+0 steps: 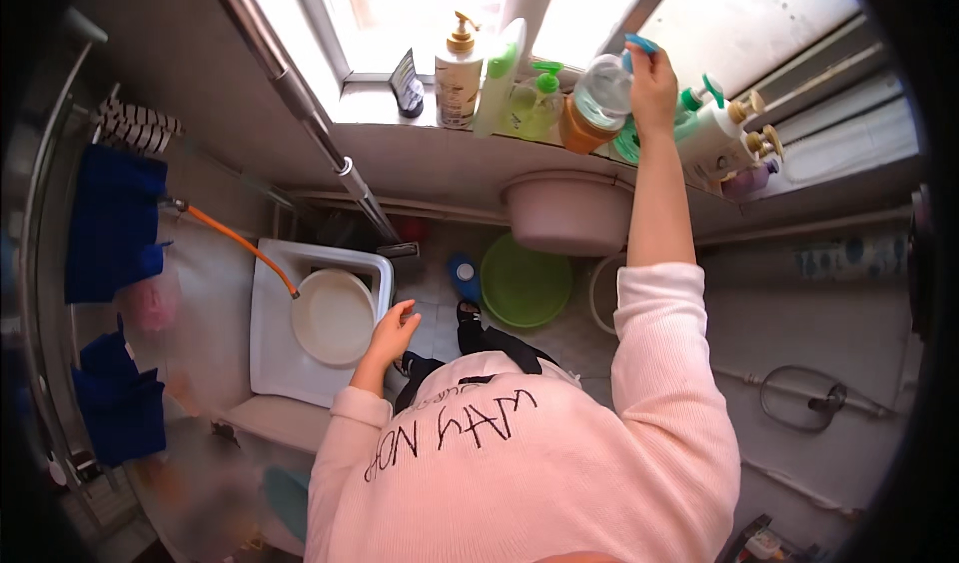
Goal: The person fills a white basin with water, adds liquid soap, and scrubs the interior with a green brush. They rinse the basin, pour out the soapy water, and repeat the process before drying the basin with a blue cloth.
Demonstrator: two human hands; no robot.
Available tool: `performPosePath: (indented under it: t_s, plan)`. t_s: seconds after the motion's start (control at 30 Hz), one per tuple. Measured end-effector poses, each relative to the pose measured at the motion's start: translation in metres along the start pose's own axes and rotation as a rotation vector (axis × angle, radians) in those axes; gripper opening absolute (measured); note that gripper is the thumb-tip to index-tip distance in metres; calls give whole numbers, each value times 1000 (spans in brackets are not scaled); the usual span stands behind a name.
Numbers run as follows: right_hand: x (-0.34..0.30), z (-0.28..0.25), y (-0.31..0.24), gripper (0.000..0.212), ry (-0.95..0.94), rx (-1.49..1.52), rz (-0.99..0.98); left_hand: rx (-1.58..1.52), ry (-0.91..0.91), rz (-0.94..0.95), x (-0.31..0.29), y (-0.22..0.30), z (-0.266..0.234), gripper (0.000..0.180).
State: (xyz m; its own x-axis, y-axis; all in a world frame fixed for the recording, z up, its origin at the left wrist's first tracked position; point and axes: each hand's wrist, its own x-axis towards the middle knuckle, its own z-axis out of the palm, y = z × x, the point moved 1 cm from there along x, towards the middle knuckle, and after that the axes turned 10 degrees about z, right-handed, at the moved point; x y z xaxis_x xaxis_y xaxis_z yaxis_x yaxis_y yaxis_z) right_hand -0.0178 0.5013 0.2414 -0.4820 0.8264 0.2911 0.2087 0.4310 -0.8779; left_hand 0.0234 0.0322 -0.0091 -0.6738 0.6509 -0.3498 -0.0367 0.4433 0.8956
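Nearest the camera: a pale pink ribbed-knit sweater with dark lettering. Above, at the end of an outstretched arm: the right hand, fingers wrapped around the blue top of a clear rounded plastic bottle, at the pale window ledge, just beside an orange-brown container and between a pale green pump bottle and a white pump bottle with a beige head. Contact between bottle and ledge: hidden, impossible to tell. At lower left: the left hand, fingers loosely curled and parted, with no visible object in them, near a round white plastic basin inside a white rectangular sink. Below the ledge: a round pink plastic basin and a round green plastic basin. Progress, as judged: grasp of the bottle complete, release not yet made; lifting or setting down, indistinguishable from this single view.
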Motion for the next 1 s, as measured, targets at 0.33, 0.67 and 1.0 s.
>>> performPosePath:
  t_s: [0.33,0.67,1.0]
  plan:
    - [-144,55,-75,16,-446,194,-136,-704,-107,22,40,96,6,46]
    - [-351,178,-60,22,-1023,95,-295,-1438,239,-218,-41,24,-31,67]
    - [-428,255,-54,51,-1285,59,379,-1656,424,-386,-84,-57,-47,63]
